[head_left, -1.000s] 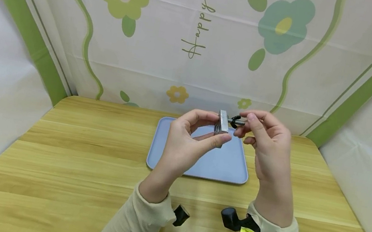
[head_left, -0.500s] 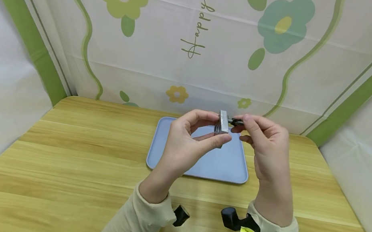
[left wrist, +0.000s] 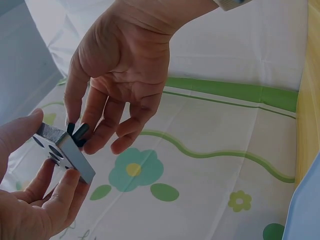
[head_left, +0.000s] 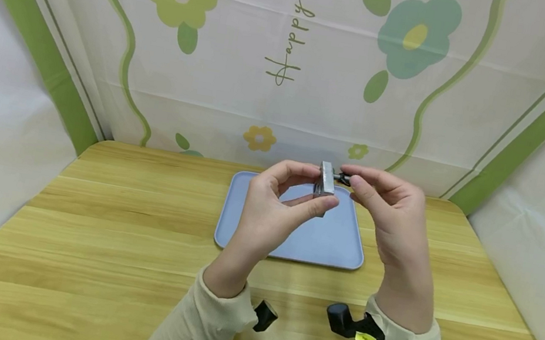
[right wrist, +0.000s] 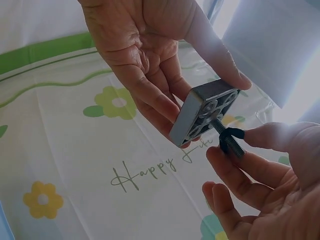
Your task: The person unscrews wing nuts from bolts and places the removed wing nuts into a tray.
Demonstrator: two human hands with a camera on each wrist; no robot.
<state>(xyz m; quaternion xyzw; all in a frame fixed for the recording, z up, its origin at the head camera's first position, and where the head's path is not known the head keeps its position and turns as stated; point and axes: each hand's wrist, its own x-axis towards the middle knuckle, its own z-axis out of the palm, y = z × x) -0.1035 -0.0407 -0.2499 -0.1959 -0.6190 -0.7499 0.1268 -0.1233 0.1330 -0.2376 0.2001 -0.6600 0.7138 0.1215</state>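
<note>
My left hand point(head_left: 277, 206) grips a square metal block point(head_left: 326, 178) by its edges, thumb below and fingers above in the head view. Holes show on the block's face in the left wrist view. From its other, recessed side a threaded bolt point(right wrist: 237, 147) sticks out toward my right hand point(head_left: 398, 220). A black wing nut point(right wrist: 231, 133) sits on that bolt, a short way off the block. Thumb and index finger of the right hand pinch the wing nut, with the other fingers loosely bent beneath. Both hands are raised above the tray.
Below the hands a light blue tray point(head_left: 317, 261) lies on the wooden table point(head_left: 106, 239). A flower-print cloth point(head_left: 235, 69) hangs behind, with white cloth at both sides. Black wrist cameras point(head_left: 341, 319) jut inward from both beige sleeves.
The right fingers have come in from the bolt's end onto the wing nut, and the thumb has slid down across it. The left hand and the block stay in place.
</note>
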